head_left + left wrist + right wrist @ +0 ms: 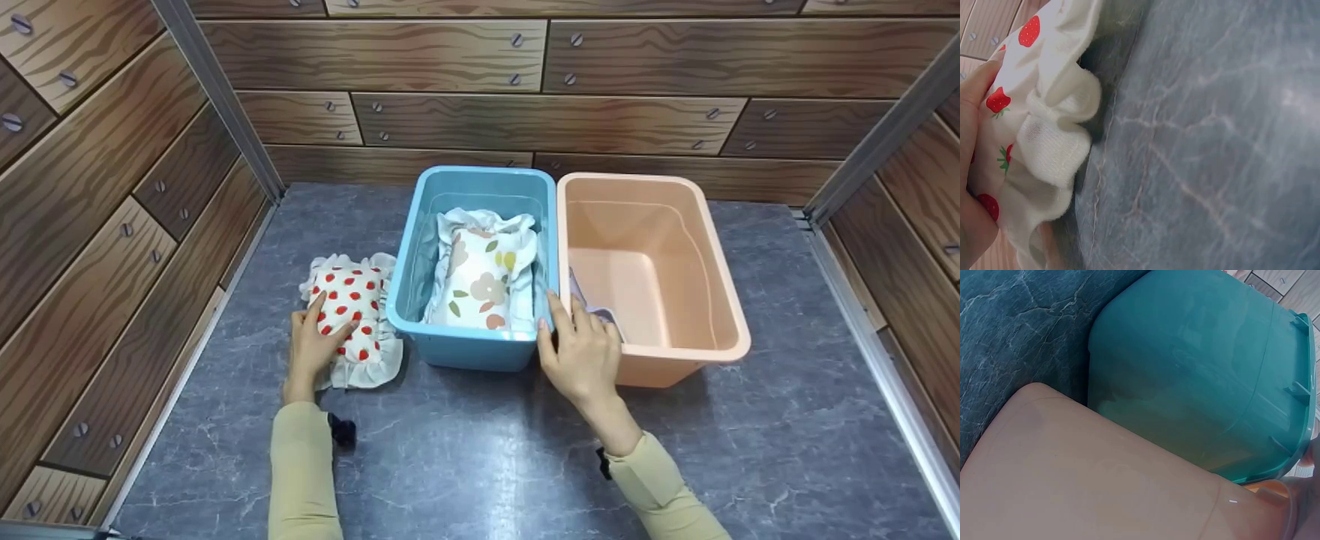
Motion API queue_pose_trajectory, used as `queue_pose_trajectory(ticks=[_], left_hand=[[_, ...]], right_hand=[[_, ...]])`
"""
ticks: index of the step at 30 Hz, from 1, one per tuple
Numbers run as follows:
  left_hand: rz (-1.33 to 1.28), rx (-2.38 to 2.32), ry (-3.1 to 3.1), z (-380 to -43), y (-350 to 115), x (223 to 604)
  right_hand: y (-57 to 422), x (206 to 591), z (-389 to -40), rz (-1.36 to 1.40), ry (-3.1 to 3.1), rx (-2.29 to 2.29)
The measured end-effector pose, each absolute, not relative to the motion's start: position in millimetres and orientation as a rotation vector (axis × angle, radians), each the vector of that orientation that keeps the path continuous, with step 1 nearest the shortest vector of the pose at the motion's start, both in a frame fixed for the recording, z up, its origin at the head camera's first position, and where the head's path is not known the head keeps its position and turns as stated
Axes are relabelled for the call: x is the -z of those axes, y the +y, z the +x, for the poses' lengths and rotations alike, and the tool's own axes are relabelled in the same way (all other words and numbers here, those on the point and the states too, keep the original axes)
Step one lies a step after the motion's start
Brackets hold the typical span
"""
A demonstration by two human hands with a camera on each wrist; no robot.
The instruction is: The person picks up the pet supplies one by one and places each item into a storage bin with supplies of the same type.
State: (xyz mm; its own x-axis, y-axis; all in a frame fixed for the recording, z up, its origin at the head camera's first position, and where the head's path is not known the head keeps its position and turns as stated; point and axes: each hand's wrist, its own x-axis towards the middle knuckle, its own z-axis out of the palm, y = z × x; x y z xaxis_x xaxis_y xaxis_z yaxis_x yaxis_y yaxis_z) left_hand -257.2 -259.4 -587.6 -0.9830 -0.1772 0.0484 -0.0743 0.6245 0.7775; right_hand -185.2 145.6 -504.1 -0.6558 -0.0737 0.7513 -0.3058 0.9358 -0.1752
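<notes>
A small white pillow (346, 307) with red strawberries and a ruffled edge is at the left of the blue bin (472, 346). My left hand (313, 341) grips its left side, with the thumb over the printed face. The ruffle hangs close over the grey floor in the left wrist view. My right hand (583, 358) rests on the front corner where the blue bin meets the peach bin (679, 354), fingers over the rims. Within the blue bin lies a white flower-print pillow (484, 281) with pale ruffles.
A purple item (600, 311) shows partly inside the peach bin, near its left front corner. The bins stand side by side on a marbled grey surface (450, 450). Wood-print panels (450, 60) close off the back and both sides, with metal rails (225, 97) at the corners.
</notes>
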Motion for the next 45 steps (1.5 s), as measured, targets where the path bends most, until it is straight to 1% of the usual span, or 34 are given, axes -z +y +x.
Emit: queue_pose_trajectory(ticks=[21,35,45], left_hand=[[0.288,1.468,-2.603,-259.5,-256.6,590.2],[0.315,1.485,-2.558,-261.2,-256.0,592.8],[0.321,1.492,-2.563,-260.4,-254.6,588.0]], right_hand=[[145.4,504.0,-185.9,0.267,-2.272,-0.367],[145.2,503.4,-184.6,0.262,-2.285,-0.372],[145.2,503.7,-185.2,0.267,-2.276,-0.373]])
